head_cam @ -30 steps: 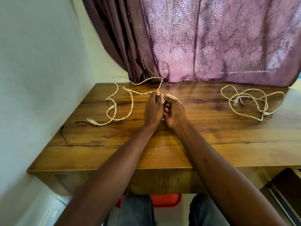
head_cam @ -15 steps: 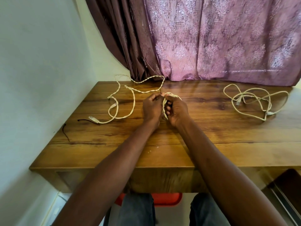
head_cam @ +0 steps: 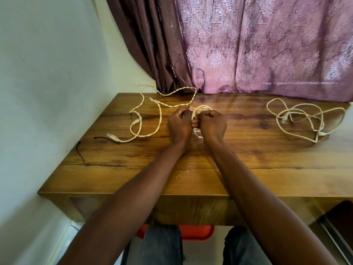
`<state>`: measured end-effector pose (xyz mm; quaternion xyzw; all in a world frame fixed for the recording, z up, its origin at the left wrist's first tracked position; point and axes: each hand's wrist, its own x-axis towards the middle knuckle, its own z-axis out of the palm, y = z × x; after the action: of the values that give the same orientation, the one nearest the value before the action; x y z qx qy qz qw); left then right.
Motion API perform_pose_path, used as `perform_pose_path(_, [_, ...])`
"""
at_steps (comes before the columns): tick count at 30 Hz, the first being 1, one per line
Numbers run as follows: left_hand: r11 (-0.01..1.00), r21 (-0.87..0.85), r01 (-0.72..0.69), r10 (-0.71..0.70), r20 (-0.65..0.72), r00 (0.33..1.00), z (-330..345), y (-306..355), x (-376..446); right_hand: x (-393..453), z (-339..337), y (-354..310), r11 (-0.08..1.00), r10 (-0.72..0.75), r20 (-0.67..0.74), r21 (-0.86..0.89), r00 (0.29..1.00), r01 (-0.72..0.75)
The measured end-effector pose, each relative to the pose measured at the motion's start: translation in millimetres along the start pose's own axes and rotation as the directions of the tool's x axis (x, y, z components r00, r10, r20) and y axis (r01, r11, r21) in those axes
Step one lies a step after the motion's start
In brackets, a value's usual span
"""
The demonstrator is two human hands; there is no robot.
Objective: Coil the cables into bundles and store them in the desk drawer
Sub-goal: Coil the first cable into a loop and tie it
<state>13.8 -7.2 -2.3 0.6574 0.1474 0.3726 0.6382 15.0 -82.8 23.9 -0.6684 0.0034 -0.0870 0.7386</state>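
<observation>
A cream twisted cable (head_cam: 159,119) trails in loose loops over the left half of the wooden desk (head_cam: 248,159), its plug end (head_cam: 112,137) near the left edge. Part of it is wound into a small coil (head_cam: 202,108) held between both hands. My left hand (head_cam: 179,125) pinches the cable strand beside the coil. My right hand (head_cam: 213,125) is closed around the coil, and a white plug pokes out under it. A second cream cable (head_cam: 303,119) lies in a loose tangle at the right of the desk, untouched.
A short dark tie (head_cam: 81,152) lies by the desk's left edge, against the white wall. A purple curtain (head_cam: 248,46) hangs behind the desk. A drawer front (head_cam: 191,211) runs under the desk top; a dark open compartment (head_cam: 338,224) shows at lower right. A red stool (head_cam: 194,233) sits below.
Both hands have turned and closed tighter around the small coil. The loose cable on the left shifted slightly as more of it was drawn toward the hands.
</observation>
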Motion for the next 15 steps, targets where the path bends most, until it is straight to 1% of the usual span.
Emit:
perform_pose_path(2, [0.999,-0.008,-0.036,0.036,0.029,0.999,1,1,-2,1,3,5,0.985,-0.122,-0.038,-0.126,0.992,0.116])
perform_pose_path(4, [0.997,0.03,-0.073,0.071,0.055,0.996,1,1,-1,2,6,9,0.934,-0.253,-0.06,-0.277,0.966,0.227])
perform_pose_path(6, [0.994,0.047,-0.099,0.096,0.077,0.992,0,2,-2,2,5,10,0.891,-0.338,-0.058,-0.343,0.939,0.299])
perform_pose_path(8, [0.993,0.04,-0.115,0.111,0.082,0.99,-1,3,-1,1,0,9,0.852,-0.416,-0.042,-0.368,0.908,0.373])
perform_pose_path(10, [0.993,0.016,-0.115,0.113,0.084,0.99,-2,4,-1,2,-3,7,0.83,-0.475,-0.02,-0.341,0.88,0.441])
perform_pose_path(12, [0.993,0.001,-0.117,0.117,0.076,0.99,-3,6,-3,6,-3,9,0.815,-0.52,-0.001,-0.301,0.854,0.496])
perform_pose_path(15, [0.991,0.011,-0.132,0.131,0.066,0.989,-2,7,-6,5,0,13,0.782,-0.561,0.026,-0.31,0.827,0.541])
